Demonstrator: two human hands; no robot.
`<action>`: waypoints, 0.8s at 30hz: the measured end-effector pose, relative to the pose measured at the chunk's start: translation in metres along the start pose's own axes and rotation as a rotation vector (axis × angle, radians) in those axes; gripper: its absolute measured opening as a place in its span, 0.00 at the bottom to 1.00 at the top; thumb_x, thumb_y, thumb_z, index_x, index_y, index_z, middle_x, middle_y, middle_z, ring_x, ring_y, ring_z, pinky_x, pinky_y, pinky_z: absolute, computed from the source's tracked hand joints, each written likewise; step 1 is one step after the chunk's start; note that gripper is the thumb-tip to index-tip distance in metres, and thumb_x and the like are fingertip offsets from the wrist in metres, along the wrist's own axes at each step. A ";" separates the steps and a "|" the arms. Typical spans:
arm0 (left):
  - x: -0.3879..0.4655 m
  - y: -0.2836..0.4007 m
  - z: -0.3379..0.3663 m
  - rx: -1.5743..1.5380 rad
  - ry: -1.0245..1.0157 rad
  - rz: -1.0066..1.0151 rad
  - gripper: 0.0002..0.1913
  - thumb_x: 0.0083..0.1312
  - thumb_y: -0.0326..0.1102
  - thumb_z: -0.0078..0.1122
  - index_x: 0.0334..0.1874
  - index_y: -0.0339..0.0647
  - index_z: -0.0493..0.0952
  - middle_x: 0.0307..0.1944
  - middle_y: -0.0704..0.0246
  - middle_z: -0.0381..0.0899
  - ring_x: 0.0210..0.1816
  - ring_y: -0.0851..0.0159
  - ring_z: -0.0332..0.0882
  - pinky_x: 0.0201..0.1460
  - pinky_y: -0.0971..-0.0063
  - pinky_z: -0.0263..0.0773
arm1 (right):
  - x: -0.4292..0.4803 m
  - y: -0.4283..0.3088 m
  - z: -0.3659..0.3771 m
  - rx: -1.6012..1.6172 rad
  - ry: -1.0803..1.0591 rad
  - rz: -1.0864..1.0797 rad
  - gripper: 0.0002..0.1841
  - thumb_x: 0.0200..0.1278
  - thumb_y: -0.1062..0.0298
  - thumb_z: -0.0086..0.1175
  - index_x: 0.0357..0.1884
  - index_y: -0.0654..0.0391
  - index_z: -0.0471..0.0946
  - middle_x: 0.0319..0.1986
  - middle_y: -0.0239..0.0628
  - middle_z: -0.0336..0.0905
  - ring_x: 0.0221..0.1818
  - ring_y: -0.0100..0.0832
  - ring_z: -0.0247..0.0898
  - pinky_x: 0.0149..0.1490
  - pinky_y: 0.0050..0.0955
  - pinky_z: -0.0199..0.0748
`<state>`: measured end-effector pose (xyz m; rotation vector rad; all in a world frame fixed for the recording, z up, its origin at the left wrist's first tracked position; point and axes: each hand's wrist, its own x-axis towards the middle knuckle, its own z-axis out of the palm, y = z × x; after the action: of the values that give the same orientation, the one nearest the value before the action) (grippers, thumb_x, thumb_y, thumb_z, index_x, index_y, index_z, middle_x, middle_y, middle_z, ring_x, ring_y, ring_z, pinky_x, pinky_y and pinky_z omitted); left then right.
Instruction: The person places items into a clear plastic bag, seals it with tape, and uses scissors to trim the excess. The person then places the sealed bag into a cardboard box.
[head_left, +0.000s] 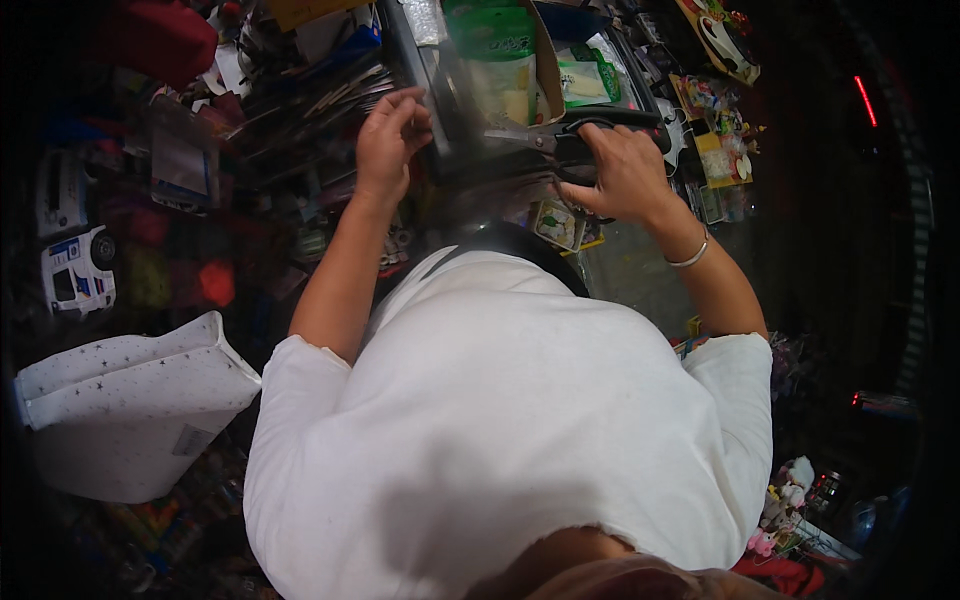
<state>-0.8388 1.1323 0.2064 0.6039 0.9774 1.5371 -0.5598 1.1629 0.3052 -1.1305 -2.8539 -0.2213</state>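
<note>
My right hand (621, 171) grips the black handles of a pair of scissors (541, 141), its blades pointing left over the near edge of a dark case or counter. My left hand (391, 142) is raised at the case's left side, fingers curled and the thumb near the fingertips; something thin and clear may be between them, but blur hides it. Beyond the scissors stands an open cardboard box (551, 67) with green and clear plastic packets (499, 37) in it. Another green and white packet (589, 82) lies right of the box.
Stacked thin goods (337, 97) crowd the left. A white toy vehicle (79, 271) and a white star-patterned bag or box (139, 405) are further left. Small packaged items (720, 142) hang or lie at the right. A small tray (559, 225) sits below the case's near edge.
</note>
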 end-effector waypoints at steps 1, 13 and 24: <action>0.004 -0.006 -0.004 -0.054 0.040 -0.084 0.12 0.73 0.37 0.51 0.53 0.42 0.76 0.30 0.79 0.76 0.33 0.76 0.75 0.36 0.83 0.70 | -0.002 -0.004 0.001 0.003 0.012 0.036 0.34 0.45 0.34 0.66 0.41 0.55 0.75 0.23 0.39 0.74 0.31 0.44 0.74 0.37 0.41 0.70; 0.031 -0.058 0.032 0.028 -0.110 -0.184 0.13 0.72 0.49 0.48 0.48 0.49 0.71 0.39 0.73 0.74 0.37 0.70 0.73 0.37 0.77 0.67 | -0.029 -0.018 0.030 0.275 0.112 0.325 0.40 0.43 0.26 0.61 0.44 0.55 0.77 0.27 0.47 0.80 0.34 0.52 0.78 0.38 0.46 0.72; 0.027 -0.079 0.076 0.009 -0.199 -0.314 0.11 0.74 0.47 0.47 0.38 0.49 0.68 0.23 0.78 0.60 0.23 0.76 0.60 0.24 0.81 0.57 | -0.048 -0.010 0.032 0.375 0.259 0.466 0.35 0.39 0.33 0.66 0.34 0.59 0.77 0.23 0.47 0.78 0.30 0.51 0.78 0.34 0.45 0.74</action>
<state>-0.7398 1.1772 0.1751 0.5672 0.8805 1.1726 -0.5318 1.1280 0.2669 -1.4973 -2.2073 0.1745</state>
